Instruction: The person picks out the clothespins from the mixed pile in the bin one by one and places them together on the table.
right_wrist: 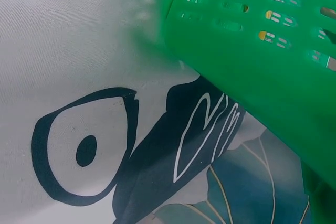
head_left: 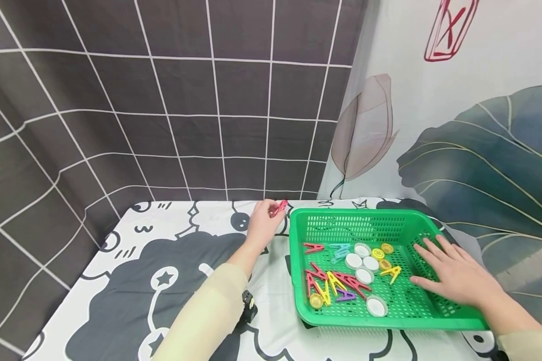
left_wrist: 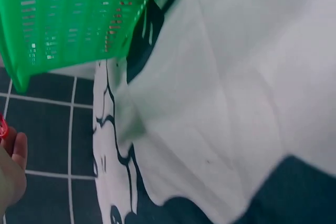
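Note:
My left hand (head_left: 261, 223) pinches a red clothespin (head_left: 280, 207) over the far part of the table, left of the green plastic basket (head_left: 366, 212). At the left edge of the left wrist view, that clothespin (left_wrist: 3, 128) shows only in part. Fingers spread, my right hand (head_left: 462, 276) lies over the basket's right side and holds nothing. Inside the basket are several red clothespins (head_left: 313, 247), yellow clothespins (head_left: 391, 273), light blue clothespins (head_left: 340, 252) and a purple clothespin (head_left: 345, 295). White caps (head_left: 364, 275) and small yellow caps (head_left: 378, 253) lie among them.
A white and dark grey cartoon-print cloth (head_left: 153, 281) covers the table. Behind it hangs a dark curtain (head_left: 244, 135) with white grid lines, beside a pale leaf-print curtain (head_left: 402, 150). A small black device (head_left: 249, 307) is at the left forearm.

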Demonstrator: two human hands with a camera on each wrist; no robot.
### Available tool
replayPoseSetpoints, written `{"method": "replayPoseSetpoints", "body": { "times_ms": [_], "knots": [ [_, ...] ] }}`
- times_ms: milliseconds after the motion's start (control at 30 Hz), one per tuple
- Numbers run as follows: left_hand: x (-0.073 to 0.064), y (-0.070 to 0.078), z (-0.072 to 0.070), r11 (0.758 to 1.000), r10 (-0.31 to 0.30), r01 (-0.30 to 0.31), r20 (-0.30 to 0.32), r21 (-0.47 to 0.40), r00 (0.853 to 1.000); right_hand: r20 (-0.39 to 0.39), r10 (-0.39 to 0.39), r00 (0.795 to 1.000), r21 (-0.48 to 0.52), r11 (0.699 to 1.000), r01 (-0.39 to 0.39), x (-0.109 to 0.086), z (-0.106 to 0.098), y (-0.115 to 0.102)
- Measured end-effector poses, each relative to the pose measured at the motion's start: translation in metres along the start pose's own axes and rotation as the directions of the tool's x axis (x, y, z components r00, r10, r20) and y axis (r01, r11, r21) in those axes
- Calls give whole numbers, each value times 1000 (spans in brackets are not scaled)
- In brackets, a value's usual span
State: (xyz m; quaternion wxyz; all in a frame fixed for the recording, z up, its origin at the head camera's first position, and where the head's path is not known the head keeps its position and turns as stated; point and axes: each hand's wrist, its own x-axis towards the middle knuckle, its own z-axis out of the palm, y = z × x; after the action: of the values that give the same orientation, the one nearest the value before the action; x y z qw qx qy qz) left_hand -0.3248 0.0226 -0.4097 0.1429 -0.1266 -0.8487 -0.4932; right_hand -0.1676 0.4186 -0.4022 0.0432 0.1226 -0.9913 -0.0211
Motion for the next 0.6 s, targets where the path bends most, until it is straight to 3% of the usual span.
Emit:
{"method": "replayPoseSetpoints", "body": {
  "times_ms": [200, 367, 600],
  "knots": [
    [-1, -16, -17, 999, -36, 38, -58, 32, 998, 6, 3, 1000, -2, 1000, -3, 0, 1, 1],
    [1, -37, -36, 996, -54, 65, -148, 66, 988, -1, 1, 1000, -7, 1000, -1, 1, 2, 1],
    [-4, -70, -69, 981, -148, 170, -204, 93, 968, -1, -2, 1000, -6, 1000, 2, 1, 2, 1]
  ]
}}
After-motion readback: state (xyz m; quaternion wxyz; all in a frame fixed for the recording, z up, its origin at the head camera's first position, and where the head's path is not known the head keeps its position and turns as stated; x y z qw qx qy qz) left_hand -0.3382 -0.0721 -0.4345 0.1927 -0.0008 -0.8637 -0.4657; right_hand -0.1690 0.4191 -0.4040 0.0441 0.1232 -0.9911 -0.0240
